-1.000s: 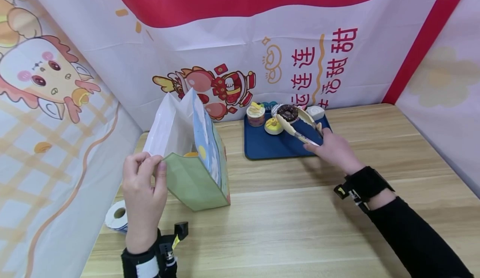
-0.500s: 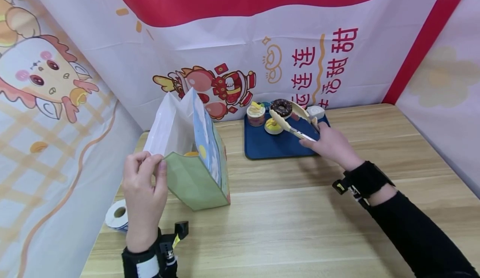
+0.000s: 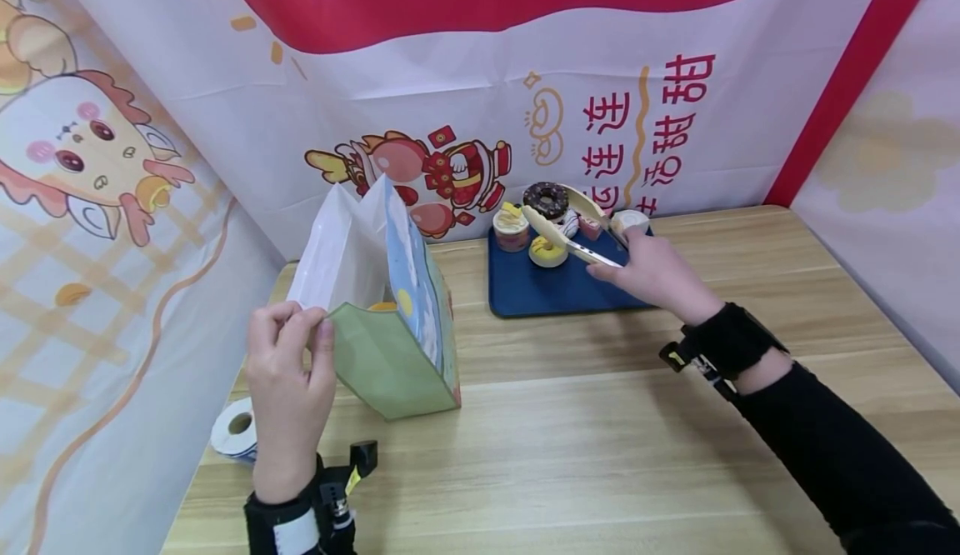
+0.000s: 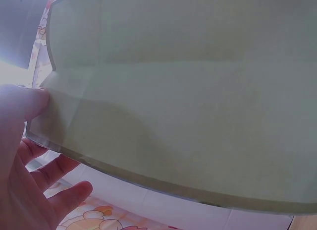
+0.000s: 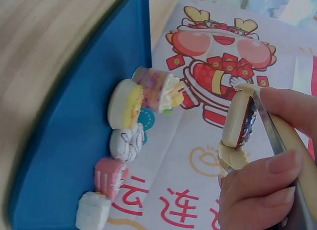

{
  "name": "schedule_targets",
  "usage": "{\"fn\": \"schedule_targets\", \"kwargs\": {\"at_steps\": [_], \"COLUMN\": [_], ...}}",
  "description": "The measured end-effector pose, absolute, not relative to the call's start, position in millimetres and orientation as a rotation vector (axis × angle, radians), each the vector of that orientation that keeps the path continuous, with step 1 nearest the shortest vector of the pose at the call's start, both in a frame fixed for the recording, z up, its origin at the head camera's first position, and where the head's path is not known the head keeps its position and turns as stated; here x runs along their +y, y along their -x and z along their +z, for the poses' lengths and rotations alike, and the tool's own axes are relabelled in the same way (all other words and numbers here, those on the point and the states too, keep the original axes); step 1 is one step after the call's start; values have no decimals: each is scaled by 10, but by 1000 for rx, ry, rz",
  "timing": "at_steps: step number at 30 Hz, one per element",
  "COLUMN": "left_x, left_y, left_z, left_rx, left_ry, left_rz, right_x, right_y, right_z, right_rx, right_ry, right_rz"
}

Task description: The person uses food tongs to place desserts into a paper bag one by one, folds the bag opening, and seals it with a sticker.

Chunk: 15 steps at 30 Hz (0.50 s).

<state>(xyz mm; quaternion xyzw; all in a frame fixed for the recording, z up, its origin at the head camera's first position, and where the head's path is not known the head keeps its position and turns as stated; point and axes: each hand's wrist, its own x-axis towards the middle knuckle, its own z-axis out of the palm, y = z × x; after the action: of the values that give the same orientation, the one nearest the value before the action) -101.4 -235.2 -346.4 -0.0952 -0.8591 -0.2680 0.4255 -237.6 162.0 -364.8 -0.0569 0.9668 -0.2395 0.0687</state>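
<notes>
In the head view, the left hand (image 3: 292, 372) pinches the rim of a creased green paper bag (image 3: 390, 363) at its 9 o'clock. The right hand (image 3: 663, 276) has fingers curled round slim tongs (image 3: 549, 228), whose cream tips clamp the chocolate donut (image 5: 234, 120). This ring, dark above and pale below, is apart from the flat blue tray (image 3: 570, 292), toward its 11 o'clock. At the tray's 10 o'clock stands a swirl-topped dessert cup (image 3: 512, 228).

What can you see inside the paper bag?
Something orange shows just inside the mouth of the paper bag, too little to identify. The bag's green side, its edge pinched by the left hand, hides whatever lies deeper.
</notes>
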Motion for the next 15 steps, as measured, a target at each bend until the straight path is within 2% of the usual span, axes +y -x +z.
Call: {"fn": "schedule_targets", "kwargs": {"at_steps": [15], "left_x": [-2324], "left_y": [996], "left_z": [-3440], "left_rx": [-2139], "left_ry": [233], "left_rz": [-676], "right_x": [1455], "right_y": [2344], "right_z": [-3414], "right_rx": [2939], "right_ry": [261], "right_rz": [-730]}}
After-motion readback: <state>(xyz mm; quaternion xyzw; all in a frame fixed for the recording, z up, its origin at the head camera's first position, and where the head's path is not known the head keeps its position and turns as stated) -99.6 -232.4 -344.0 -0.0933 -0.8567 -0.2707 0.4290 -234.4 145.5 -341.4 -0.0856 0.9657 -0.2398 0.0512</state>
